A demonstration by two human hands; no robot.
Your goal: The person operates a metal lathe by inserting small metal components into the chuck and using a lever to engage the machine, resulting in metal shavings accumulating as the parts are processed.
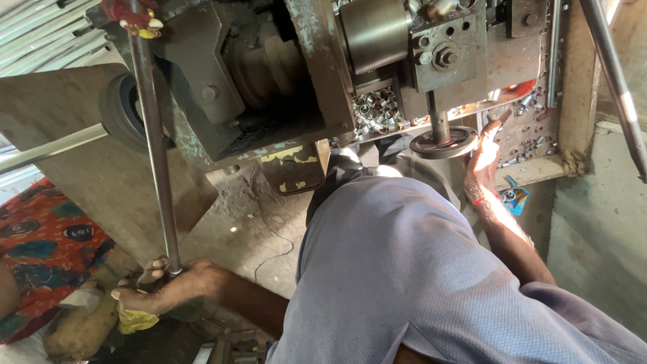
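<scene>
My left hand (165,286) grips the rod (153,135) near its lower end, over a yellow rag (135,320). My right hand (486,152) rests open-fingered on the handwheel (445,143), perhaps only touching.

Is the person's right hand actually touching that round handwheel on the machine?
Touching. The head view shows the right hand with its fingers against the rim of the handwheel, no gap between them.

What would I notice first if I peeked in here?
Probably the big, grimy machine across the top, with a heap of small shiny metal rings in its middle. Next, the long steel rod on the left, gripped low down by the left hand. On the right, the right hand rests on a round handwheel.
</scene>
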